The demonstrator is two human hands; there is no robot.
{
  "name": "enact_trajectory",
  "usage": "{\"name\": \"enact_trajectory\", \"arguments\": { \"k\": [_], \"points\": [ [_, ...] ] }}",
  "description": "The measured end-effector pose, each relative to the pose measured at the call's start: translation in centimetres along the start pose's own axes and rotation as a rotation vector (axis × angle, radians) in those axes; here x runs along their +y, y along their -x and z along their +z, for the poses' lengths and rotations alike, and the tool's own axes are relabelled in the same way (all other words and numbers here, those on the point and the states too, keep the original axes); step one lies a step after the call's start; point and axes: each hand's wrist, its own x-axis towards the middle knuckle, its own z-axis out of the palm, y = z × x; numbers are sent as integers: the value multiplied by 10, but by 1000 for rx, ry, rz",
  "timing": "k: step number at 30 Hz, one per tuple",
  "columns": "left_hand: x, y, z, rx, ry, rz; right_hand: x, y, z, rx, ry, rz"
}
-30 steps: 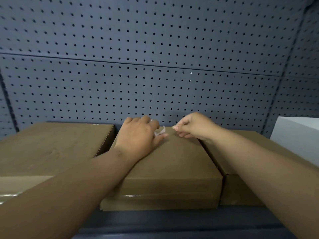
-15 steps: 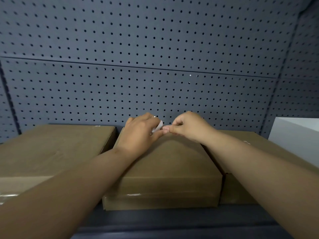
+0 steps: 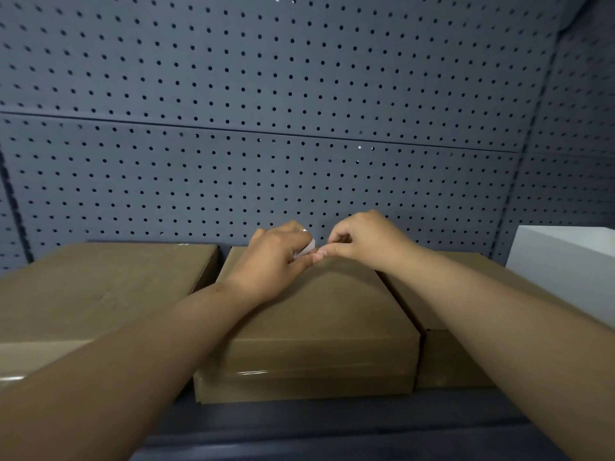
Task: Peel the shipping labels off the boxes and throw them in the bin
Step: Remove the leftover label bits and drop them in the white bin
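Three brown cardboard boxes lie side by side on a dark shelf: a left box (image 3: pixel 100 287), a middle box (image 3: pixel 319 314) and a right box (image 3: pixel 446 357) partly hidden by my right forearm. My left hand (image 3: pixel 273 261) is over the far end of the middle box, fingers curled around a small white label piece (image 3: pixel 307 249). My right hand (image 3: pixel 362 241) meets it from the right, thumb and forefinger pinched at the edge of that label. Most of the label is hidden inside my left hand. No bin is in view.
A dark grey pegboard wall (image 3: pixel 299 128) rises right behind the boxes. A white box (image 3: pixel 565 271) stands at the right edge. The dark shelf lip (image 3: pixel 332 427) runs in front of the boxes.
My left hand lifted off the box top and closed around the white label piece. My right hand moved left until its fingertips met the left hand at the label.
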Motion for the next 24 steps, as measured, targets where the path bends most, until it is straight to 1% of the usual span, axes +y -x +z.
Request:
{"name": "enact_trajectory", "arguments": {
  "k": [2, 4, 6, 8, 10, 12, 13, 16, 17, 18, 21, 22, 24],
  "points": [
    [1, 0, -1, -36, -40, 34, 2, 0, 0, -14, -11, -24],
    [0, -1, -2, -53, -64, 41, 6, -1, 0, -20, -31, -10],
    [-4, -1, -5, -44, -87, 23, 15, -2, -1, 5, -97, 65],
    [-10, 0, -9, -17, -158, -1, 25, -4, 0, -1, -95, 167],
    [-13, 1, -13, 33, -279, 8, 35, -10, 9, -118, 12, 281],
    [-14, 0, -14, 20, -436, 27, 32, -16, 22, -212, 96, 385],
    [-14, -1, -14, -14, -510, 31, 27, -19, 30, -221, 81, 397],
    [-19, -3, -14, -109, -647, 36, 4, -23, 45, -237, -40, 283],
    [-21, -2, -14, -134, -681, 37, 1, -24, 45, -255, -55, 270],
    [-24, -1, -14, -144, -709, 42, 4, -27, 45, -263, -37, 288],
    [-30, 1, -12, -181, -787, 26, 26, -37, 40, -208, 56, 423],
    [-30, 2, -10, -196, -797, 13, 26, -38, 42, -207, 63, 420],
    [-30, 2, -7, -229, -823, -14, 13, -41, 49, -251, 41, 329]
  ]
}}
